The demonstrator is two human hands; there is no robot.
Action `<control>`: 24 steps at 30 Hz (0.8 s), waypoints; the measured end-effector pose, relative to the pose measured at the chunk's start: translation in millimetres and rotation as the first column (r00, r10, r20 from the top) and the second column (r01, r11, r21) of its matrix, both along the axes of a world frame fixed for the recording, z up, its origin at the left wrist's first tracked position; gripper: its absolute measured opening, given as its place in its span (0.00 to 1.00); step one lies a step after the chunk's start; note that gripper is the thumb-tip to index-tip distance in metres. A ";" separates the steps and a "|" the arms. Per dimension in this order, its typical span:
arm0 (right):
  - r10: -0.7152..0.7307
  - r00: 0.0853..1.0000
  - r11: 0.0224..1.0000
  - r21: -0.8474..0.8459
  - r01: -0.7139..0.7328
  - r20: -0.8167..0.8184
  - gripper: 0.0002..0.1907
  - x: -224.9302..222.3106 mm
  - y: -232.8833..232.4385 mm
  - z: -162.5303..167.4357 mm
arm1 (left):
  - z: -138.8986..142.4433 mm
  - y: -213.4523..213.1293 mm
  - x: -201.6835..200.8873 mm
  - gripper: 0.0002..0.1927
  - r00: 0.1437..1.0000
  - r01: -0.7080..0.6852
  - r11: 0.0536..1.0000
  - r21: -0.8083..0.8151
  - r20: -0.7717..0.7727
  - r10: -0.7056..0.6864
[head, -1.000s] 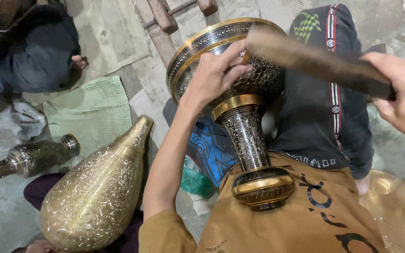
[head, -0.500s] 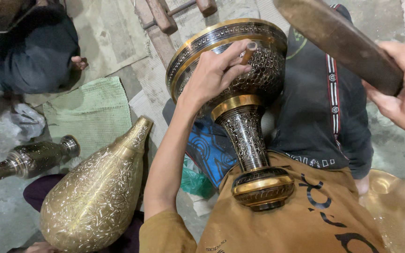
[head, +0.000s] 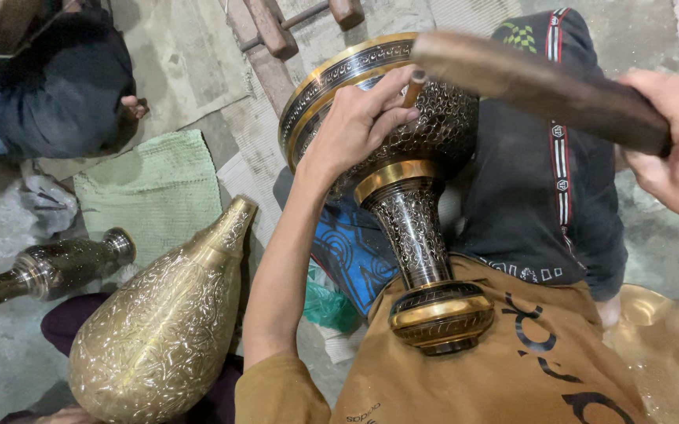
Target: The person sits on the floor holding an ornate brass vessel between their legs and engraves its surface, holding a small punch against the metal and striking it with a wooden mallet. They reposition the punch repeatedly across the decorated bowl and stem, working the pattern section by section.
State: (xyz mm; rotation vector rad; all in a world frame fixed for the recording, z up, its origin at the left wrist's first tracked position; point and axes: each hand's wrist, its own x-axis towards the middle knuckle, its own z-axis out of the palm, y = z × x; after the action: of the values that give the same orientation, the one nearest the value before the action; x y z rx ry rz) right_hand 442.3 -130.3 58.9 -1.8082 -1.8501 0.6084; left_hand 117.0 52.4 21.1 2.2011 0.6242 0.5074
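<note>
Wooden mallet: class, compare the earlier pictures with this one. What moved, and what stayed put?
The right hand swung the wooden mallet up, then back down onto the chisel. The left hand kept the chisel against the engraved goblet. The brass vase stayed put.

Floor: rough grey concrete (head: 10,369), dusty, patchy, seen at 8 o'clock and again at 3 o'clock. Pale worn matting (head: 190,55) spread at 11 o'clock. A green ribbed cloth (head: 159,188) lies flat at 9 o'clock, edge touching the matting. Wooden frame pieces (head: 277,31) with a metal rod across them at 12 o'clock. Crumpled grey rag (head: 45,204) just left of the green cloth. No walls or windows in view. Light is even and soft, faint sheen on the concrete.
</note>
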 end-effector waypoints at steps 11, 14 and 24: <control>-0.024 0.990 0.979 -0.197 0.051 0.140 0.27 -1.4 1.0 -19.8 | -6.5 -7.5 0.0 0.29 0.979 -0.156 0.979 -0.131 0.112 0.171; -0.147 0.953 0.988 0.016 0.157 -0.264 0.22 3.0 1.5 -39.2 | -3.6 -7.6 -0.4 0.28 0.981 -0.140 0.982 -0.124 0.116 0.154; -0.083 0.922 0.985 0.109 0.134 -0.377 0.27 18.9 7.8 -35.5 | -2.5 -5.7 4.6 0.29 0.986 -0.088 0.996 0.004 0.143 0.087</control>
State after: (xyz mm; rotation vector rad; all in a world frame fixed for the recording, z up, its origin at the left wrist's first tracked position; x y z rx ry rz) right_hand 461.2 -122.4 23.4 -1.5691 -1.4898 0.7124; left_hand 121.7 46.7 18.5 2.1316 0.6447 0.7089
